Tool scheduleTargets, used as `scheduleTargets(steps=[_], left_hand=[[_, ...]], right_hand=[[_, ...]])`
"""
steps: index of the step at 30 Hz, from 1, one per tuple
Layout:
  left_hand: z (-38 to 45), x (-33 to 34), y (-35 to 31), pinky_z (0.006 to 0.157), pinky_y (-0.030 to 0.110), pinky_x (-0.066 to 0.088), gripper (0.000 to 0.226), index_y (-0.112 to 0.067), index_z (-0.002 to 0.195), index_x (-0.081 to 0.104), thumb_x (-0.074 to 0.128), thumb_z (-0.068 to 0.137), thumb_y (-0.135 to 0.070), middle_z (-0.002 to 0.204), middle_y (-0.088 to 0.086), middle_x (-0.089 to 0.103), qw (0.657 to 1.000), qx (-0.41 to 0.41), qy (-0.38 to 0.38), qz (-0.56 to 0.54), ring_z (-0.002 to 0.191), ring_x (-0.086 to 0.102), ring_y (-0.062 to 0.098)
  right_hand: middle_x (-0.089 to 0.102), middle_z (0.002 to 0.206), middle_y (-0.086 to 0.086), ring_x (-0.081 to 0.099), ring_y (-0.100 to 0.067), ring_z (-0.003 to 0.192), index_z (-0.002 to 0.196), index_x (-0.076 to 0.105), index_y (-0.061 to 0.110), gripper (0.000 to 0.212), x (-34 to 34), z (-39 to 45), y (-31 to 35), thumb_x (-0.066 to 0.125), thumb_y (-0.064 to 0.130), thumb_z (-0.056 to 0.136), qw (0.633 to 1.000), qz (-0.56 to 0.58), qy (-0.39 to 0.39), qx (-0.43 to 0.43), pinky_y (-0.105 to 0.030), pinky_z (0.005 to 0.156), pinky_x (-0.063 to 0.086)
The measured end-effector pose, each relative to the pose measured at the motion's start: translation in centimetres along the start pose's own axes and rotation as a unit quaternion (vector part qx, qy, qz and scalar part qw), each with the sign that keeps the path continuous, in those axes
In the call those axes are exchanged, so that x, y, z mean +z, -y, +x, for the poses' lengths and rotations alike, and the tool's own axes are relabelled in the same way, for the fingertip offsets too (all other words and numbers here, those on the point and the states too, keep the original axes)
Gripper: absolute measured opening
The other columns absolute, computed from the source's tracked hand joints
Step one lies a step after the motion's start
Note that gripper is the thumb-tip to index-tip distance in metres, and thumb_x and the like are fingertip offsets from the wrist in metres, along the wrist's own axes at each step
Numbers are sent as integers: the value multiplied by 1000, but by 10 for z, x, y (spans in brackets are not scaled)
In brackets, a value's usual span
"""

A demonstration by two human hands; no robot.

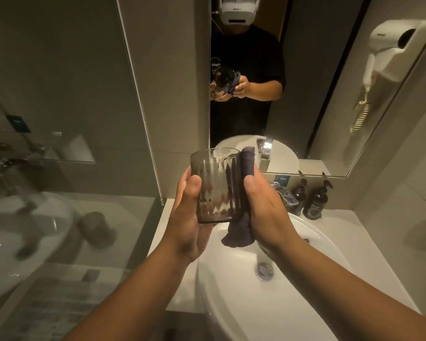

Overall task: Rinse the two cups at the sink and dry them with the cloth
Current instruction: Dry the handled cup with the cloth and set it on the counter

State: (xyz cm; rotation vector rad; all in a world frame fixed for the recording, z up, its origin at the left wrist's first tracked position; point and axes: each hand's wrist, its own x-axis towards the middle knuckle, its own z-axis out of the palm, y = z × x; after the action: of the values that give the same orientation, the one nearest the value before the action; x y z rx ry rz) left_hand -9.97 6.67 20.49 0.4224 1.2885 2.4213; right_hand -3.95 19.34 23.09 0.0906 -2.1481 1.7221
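A smoky transparent cup is held upright above the white sink. My left hand grips it from the left and below, thumb on its front wall. My right hand presses a dark blue cloth against the cup's right side; the cloth hangs down past the cup's base and sticks up by its rim. A second cup does not show in this view.
The sink's drain lies below my hands. The chrome faucet and two dark pump bottles stand behind the basin at the right. A mirror faces me; a hair dryer hangs on the right wall. A glass partition stands at left.
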Motion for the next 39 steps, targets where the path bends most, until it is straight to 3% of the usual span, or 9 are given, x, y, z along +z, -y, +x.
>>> scheduleTargets(steps=[4, 8, 11, 15, 20, 24, 31, 35, 39], left_hand=[[0, 3, -1, 95, 49, 55, 79, -27, 143, 42, 76, 77, -53, 136, 15, 61, 999, 43, -10, 21, 121, 63, 33], [-2, 1, 2, 97, 45, 55, 69, -38, 142, 42, 65, 79, -56, 135, 0, 63, 983, 92, -48, 152, 122, 63, 21], [-2, 0, 3, 102, 39, 52, 62, -48, 138, 42, 57, 81, -64, 143, -9, 54, 964, 104, -66, 234, 132, 54, 12], [-8, 2, -1, 114, 49, 40, 38, -69, 126, 43, 44, 88, -67, 152, -8, 46, 965, 121, -78, 218, 138, 48, 14], [-4, -1, -9, 114, 58, 36, 78, -25, 154, 29, 68, 89, -45, 156, 20, 40, 993, 64, -10, -96, 137, 49, 36], [-8, 8, -15, 107, 43, 47, 79, -4, 142, 50, 73, 82, -50, 140, 22, 57, 992, 5, 85, -92, 131, 54, 32], [-7, 11, -11, 99, 51, 53, 84, -7, 142, 48, 81, 74, -41, 138, 26, 57, 1000, 1, 26, -5, 124, 60, 40], [-9, 12, -4, 92, 42, 54, 28, -32, 117, 68, 60, 90, -29, 124, 9, 70, 996, 43, 28, 77, 117, 66, 26], [-14, 12, -4, 104, 44, 47, 54, -40, 127, 61, 51, 82, -68, 125, -6, 72, 991, 10, 8, 131, 121, 64, 13]], right_hand=[[21, 161, -2, 16, -7, 148, 155, 10, 20, 62, 8, -8, -1, 27, 42, 100, 983, -163, -22, -81, -19, 118, 20], [-14, 163, -4, -13, -8, 149, 154, -7, 19, 67, 19, -15, -10, 24, 47, 101, 923, -356, -25, -146, -9, 114, -4], [-12, 162, -4, -11, -15, 150, 152, -8, 19, 65, 24, -17, -13, 16, 52, 101, 907, -384, -30, -170, -16, 118, -4], [-1, 164, 3, -1, -4, 149, 153, 3, 22, 64, 16, -13, -7, 30, 41, 98, 974, -181, -35, -130, -19, 119, 7], [34, 156, -1, 30, -18, 145, 154, 19, 18, 56, 13, -10, 6, 34, 26, 101, 995, 56, -14, -84, -49, 117, 27], [54, 139, 3, 49, -14, 132, 149, 32, 17, 49, 12, -15, 8, 31, 24, 100, 993, 104, -10, -49, -36, 109, 41], [47, 146, 10, 40, -3, 137, 150, 31, 21, 49, -3, -5, 14, 29, 27, 102, 995, -38, -39, -81, -26, 110, 38], [11, 163, -7, 6, -14, 151, 153, 18, 13, 56, 5, -13, 13, 22, 37, 103, 924, -339, -32, -173, -28, 122, 12], [15, 160, -9, 7, -21, 151, 150, 24, 8, 55, 9, -21, 8, 21, 37, 104, 870, -434, -26, -232, -23, 121, 3]])
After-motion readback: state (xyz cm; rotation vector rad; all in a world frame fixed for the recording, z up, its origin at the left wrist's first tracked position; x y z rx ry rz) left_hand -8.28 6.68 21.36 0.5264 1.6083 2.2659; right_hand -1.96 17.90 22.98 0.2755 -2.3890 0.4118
